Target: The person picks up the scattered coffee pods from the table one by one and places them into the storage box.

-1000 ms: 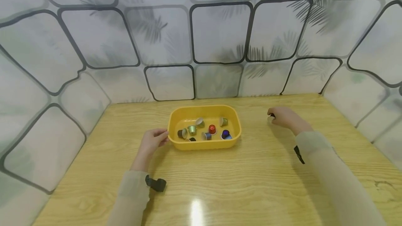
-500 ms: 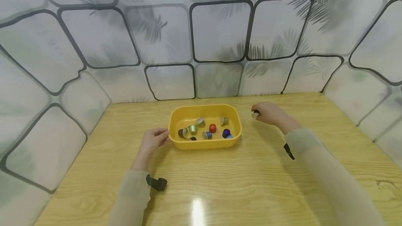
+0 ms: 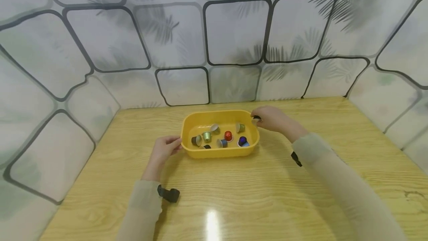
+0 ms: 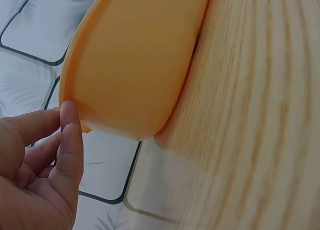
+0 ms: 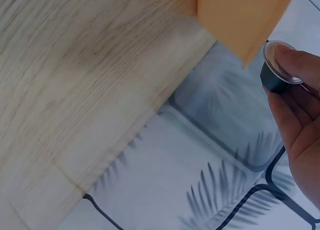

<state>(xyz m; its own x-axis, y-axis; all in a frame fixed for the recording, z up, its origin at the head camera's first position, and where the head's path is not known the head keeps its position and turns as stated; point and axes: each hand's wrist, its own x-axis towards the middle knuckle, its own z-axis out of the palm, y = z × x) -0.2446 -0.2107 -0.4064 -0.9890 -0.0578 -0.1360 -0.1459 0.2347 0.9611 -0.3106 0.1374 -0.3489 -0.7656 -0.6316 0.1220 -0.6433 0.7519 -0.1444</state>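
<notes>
A yellow plastic bin (image 3: 220, 153) stands on the wooden table with several coffee capsules inside, among them a red one (image 3: 228, 135), a light green one (image 3: 207, 136) and a dark blue one (image 3: 242, 141). My left hand (image 3: 164, 149) pinches the bin's left rim between thumb and fingers, as the left wrist view shows at the orange-looking wall (image 4: 135, 65). In my right hand (image 3: 272, 119), at the bin's back right corner, a dark coffee capsule (image 5: 274, 78) with a pale foil lid is pinched between thumb and fingers.
The wooden table (image 3: 200, 185) reaches back to a patterned wall panel (image 3: 234, 32) with dark outlines and leaf prints. Similar panels rise at the left and right sides. A black strap (image 3: 168, 194) sits on the left wrist.
My right hand has moved left with the dark capsule, from the open table to the bin's right rim. The left hand keeps its grip on the bin.
</notes>
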